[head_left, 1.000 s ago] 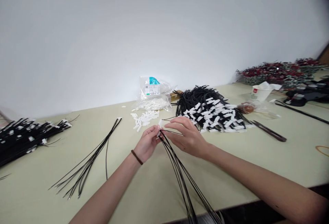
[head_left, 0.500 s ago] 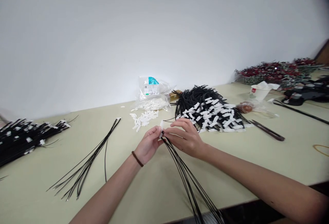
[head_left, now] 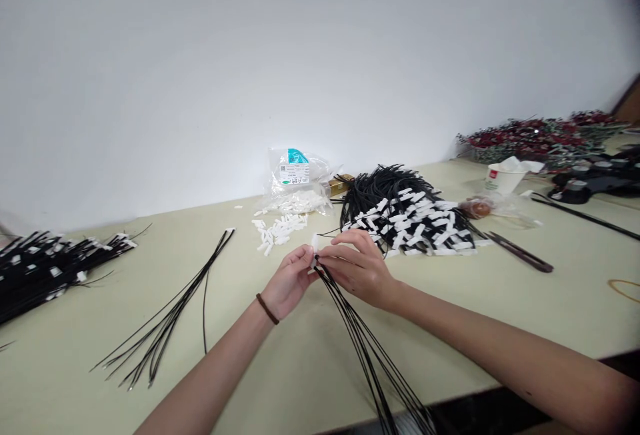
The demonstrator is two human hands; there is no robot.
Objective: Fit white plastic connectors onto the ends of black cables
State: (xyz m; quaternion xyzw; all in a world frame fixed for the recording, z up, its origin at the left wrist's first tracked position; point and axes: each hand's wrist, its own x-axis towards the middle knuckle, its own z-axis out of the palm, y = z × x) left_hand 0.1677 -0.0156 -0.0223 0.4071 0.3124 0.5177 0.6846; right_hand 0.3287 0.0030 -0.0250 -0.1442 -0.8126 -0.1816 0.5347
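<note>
The left hand (head_left: 293, 280) pinches a white plug (head_left: 315, 242) above the table (head_left: 280, 368), with black wires (head_left: 339, 295) hanging below. The right hand (head_left: 361, 268) has just moved closer, so both hands meet there (I can't tell what it pinches).

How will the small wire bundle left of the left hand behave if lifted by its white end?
Thin-stranded, the wire bundle is probably light. Lying nearly straight, it may bend springily. Fanned at one end, it might splay there.
</note>
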